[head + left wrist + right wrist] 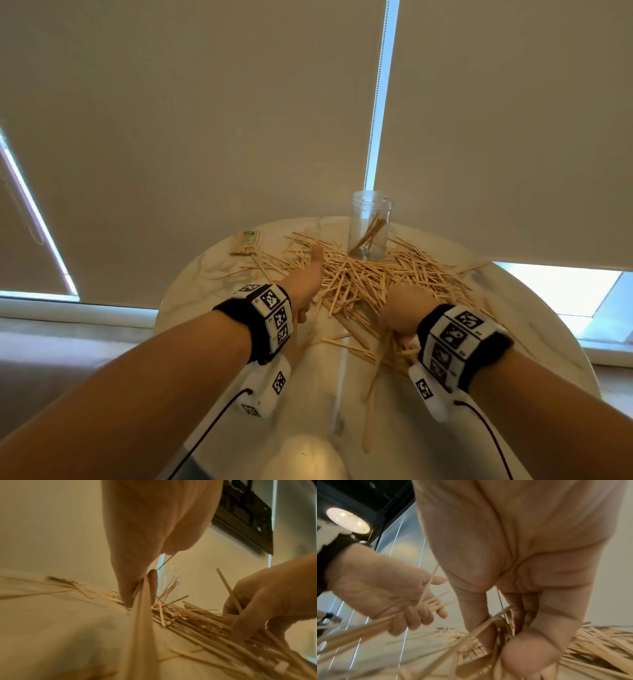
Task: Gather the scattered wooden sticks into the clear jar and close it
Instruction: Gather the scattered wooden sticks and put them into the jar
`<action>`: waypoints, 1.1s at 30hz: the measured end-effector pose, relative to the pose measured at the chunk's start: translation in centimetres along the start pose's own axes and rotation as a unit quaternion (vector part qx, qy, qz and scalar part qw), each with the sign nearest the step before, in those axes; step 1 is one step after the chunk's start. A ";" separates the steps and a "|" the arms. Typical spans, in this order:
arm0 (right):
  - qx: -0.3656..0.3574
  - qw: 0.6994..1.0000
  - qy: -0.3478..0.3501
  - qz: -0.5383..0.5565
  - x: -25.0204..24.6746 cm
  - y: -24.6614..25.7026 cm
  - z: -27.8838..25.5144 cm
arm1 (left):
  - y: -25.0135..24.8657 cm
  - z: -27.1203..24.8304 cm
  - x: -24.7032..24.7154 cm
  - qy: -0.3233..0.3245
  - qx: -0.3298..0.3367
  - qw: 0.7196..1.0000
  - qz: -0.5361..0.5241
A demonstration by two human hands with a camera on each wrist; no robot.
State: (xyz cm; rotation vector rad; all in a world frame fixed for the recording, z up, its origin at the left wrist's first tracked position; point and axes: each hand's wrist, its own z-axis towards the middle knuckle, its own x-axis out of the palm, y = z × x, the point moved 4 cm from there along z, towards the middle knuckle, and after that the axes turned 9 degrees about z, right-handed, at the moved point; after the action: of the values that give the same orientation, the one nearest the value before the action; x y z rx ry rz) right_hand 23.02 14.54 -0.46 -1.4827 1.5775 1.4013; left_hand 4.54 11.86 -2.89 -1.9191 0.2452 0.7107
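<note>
A heap of wooden sticks (356, 284) is being worked on a round marble table (212, 274), between and just beyond both hands. In the head view the left hand (306, 279) is being shown only from the back, its grip hidden; in the right wrist view the same hand (385, 592) is being seen with fingers curled round a bundle of sticks, their long axis running from the palm out past the fingertips. The right hand (399, 313) is being seen as a fist low in the heap, and in its own wrist view the fingers (518, 609) are being closed on a clutch of sticks. The clear jar (369, 226) is being left upright and uncapped beyond the right hand, a few sticks leaning inside it. Beyond the left hand a packet of sticks (246, 242) is lying flat, its green label being too small to read
</note>
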 end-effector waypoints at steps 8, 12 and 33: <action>0.003 0.968 0.007 0.250 -1.8 -1.3 -0.8 | -0.5 0.8 1.0 0.035 0.035 0.998 -0.046; -0.010 0.953 -0.001 0.302 -2.2 -1.5 -1.3 | -0.4 1.8 1.7 0.008 0.053 0.998 -0.045; -0.233 0.939 -0.089 0.236 -0.3 3.6 0.1 | -0.5 7.5 1.9 -0.072 0.077 0.979 -0.176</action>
State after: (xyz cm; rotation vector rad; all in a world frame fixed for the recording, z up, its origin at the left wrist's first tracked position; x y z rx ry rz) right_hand 19.69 14.16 0.95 -1.2049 1.6224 2.2447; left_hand 3.54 18.90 -5.85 -1.6944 -0.1273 0.5704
